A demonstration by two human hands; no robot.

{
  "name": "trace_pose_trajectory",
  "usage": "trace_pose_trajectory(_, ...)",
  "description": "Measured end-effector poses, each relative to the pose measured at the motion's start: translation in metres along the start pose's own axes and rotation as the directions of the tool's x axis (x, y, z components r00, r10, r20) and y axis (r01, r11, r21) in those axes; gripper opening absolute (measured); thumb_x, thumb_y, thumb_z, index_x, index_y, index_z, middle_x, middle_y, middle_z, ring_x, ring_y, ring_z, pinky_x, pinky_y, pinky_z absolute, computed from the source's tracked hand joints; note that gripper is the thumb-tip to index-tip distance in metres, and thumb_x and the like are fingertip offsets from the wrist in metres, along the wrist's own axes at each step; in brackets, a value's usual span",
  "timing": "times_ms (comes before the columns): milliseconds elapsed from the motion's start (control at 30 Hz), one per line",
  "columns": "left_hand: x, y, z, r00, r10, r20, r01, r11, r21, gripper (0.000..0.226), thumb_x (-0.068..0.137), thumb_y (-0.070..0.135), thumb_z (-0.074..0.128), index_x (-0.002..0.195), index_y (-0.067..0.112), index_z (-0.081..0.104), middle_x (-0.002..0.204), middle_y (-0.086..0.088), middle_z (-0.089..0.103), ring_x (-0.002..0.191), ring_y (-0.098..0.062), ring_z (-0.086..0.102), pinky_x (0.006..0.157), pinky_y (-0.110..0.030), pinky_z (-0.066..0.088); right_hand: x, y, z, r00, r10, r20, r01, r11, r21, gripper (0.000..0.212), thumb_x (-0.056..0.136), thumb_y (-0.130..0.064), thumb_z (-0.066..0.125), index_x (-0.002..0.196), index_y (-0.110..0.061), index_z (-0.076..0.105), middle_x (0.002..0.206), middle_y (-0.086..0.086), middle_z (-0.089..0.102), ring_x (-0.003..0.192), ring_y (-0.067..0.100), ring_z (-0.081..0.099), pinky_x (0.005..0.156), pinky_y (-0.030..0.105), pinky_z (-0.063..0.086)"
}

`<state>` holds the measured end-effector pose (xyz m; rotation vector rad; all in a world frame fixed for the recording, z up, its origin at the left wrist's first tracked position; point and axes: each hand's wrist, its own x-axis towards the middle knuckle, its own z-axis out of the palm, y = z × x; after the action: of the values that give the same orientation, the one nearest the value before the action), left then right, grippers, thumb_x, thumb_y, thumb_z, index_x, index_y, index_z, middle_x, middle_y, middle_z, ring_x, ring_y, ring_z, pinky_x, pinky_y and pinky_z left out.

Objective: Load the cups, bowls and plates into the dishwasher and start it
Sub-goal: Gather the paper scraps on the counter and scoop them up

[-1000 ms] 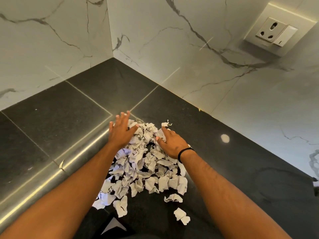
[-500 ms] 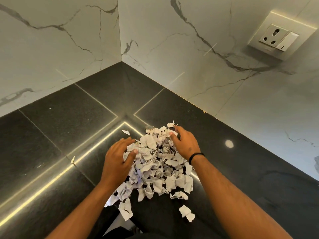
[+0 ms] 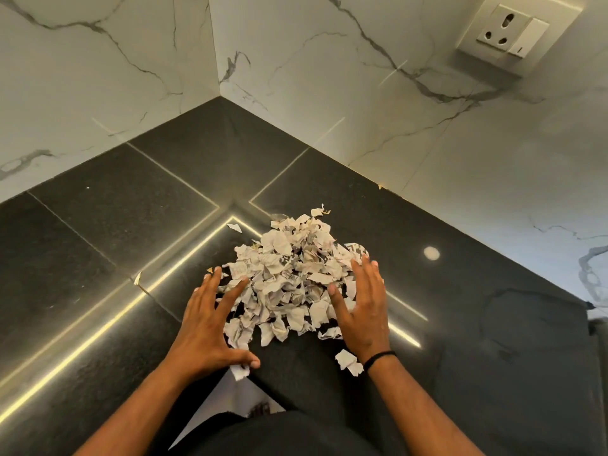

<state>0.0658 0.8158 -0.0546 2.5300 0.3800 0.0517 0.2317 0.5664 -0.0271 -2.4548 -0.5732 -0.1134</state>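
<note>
Lacking any cup, bowl, plate or dishwasher in view, the loading looks unstarted. Instead the paper scraps [image 3: 289, 274] have been raked closer; the left hand [image 3: 210, 320] and right hand [image 3: 362, 307], earlier curled, now lie flat-fingered, apparently gripping nothing.

I count two hands, my left hand [image 3: 210, 324] and my right hand [image 3: 363, 307]. I see one big pile of torn paper bits [image 3: 292, 274], too many bits to count. One black band [image 3: 378, 357] sits on one wrist. One wall socket [image 3: 511, 29] is up high. Two marble walls [image 3: 98, 77] meet in one corner.
</note>
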Motion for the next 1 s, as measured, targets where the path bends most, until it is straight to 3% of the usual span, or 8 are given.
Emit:
trace_pose_trajectory(267, 0.035, 0.017, 0.007, 0.986, -0.074, -0.151, 0.063, 0.995, -0.076, 0.116, 0.057, 0.080, 0.065, 0.157, 0.034, 0.028, 0.169, -0.006, 0.009, 0.155, -0.024, 0.003, 0.123, -0.056, 0.016, -0.031, 0.011, 0.006, 0.991, 0.104, 0.090, -0.102, 0.995, -0.021, 0.081, 0.092, -0.077, 0.029, 0.155, -0.027, 0.026, 0.167, -0.001, 0.013, 0.154, 0.013, 0.002, 0.124, 0.050, 0.019)
trace_pose_trajectory(433, 0.041, 0.020, 0.009, 0.949, -0.142, -0.281, 0.078, 0.971, -0.228, 0.091, 0.080, 0.076, 0.060, 0.154, 0.029, 0.037, 0.167, -0.001, 0.019, 0.155, -0.021, 0.012, 0.121, -0.058, 0.021, -0.032, 0.005, 0.004, 0.996, 0.087, -0.009, -0.087, 0.996, 0.028, 0.078, 0.095, -0.072, 0.033, 0.155, -0.023, 0.028, 0.167, 0.002, 0.014, 0.154, 0.015, 0.005, 0.123, 0.051, 0.023)
trace_pose_trajectory(500, 0.040, 0.020, 0.009, 0.934, -0.183, -0.307, 0.095, 0.956, -0.279, 0.087, 0.082, 0.078, 0.052, 0.154, 0.032, 0.037, 0.167, -0.001, 0.019, 0.154, -0.021, 0.012, 0.121, -0.058, 0.020, -0.044, 0.007, 0.004, 0.993, 0.116, -0.027, -0.116, 0.993, 0.019, 0.083, 0.093, -0.073, 0.037, 0.158, -0.023, 0.021, 0.168, 0.003, 0.008, 0.155, 0.017, 0.003, 0.123, 0.051, 0.023)
trace_pose_trajectory(600, 0.043, 0.024, 0.011, 0.933, -0.234, -0.274, 0.144, 0.939, -0.311, 0.088, 0.082, 0.083, 0.043, 0.155, 0.036, 0.032, 0.168, -0.001, 0.014, 0.155, -0.021, 0.009, 0.122, -0.059, 0.018, -0.066, 0.007, 0.009, 0.988, 0.142, 0.055, -0.139, 0.988, -0.064, 0.102, 0.086, -0.082, 0.037, 0.160, -0.024, 0.001, 0.167, 0.004, -0.013, 0.154, 0.021, -0.011, 0.124, 0.048, 0.013)
trace_pose_trajectory(733, 0.055, 0.037, 0.016, 0.959, -0.184, -0.214, 0.115, 0.948, -0.297, 0.092, 0.080, 0.088, 0.036, 0.155, 0.036, 0.030, 0.168, 0.000, 0.012, 0.155, -0.015, 0.005, 0.124, -0.056, 0.016, -0.056, -0.004, 0.020, 0.985, 0.057, 0.161, -0.032, 0.988, -0.152, 0.111, 0.083, -0.086, 0.034, 0.158, -0.023, -0.015, 0.164, 0.007, -0.026, 0.152, 0.023, -0.021, 0.124, 0.044, 0.006)
trace_pose_trajectory(867, 0.062, 0.048, 0.019, 0.967, -0.153, -0.205, 0.073, 0.932, -0.354, 0.089, 0.080, 0.086, 0.040, 0.152, 0.034, 0.036, 0.167, 0.003, 0.016, 0.154, -0.014, 0.008, 0.122, -0.052, 0.021, -0.028, -0.009, 0.031, 0.985, -0.014, 0.173, 0.031, 0.995, -0.097, 0.104, 0.088, -0.081, 0.034, 0.159, -0.020, -0.011, 0.165, 0.008, -0.024, 0.153, 0.023, -0.019, 0.125, 0.044, 0.007)
trace_pose_trajectory(1000, 0.072, 0.053, 0.012, 0.916, -0.182, -0.359, 0.073, 0.952, -0.298, 0.073, 0.088, 0.073, 0.045, 0.147, 0.030, 0.044, 0.165, -0.003, 0.024, 0.152, -0.023, 0.017, 0.119, -0.050, 0.020, -0.006, -0.007, 0.031, 0.993, 0.113, -0.026, -0.111, 0.993, 0.045, 0.096, 0.089, -0.081, 0.033, 0.160, -0.023, 0.004, 0.168, 0.007, -0.009, 0.154, 0.022, -0.012, 0.124, 0.049, 0.008)
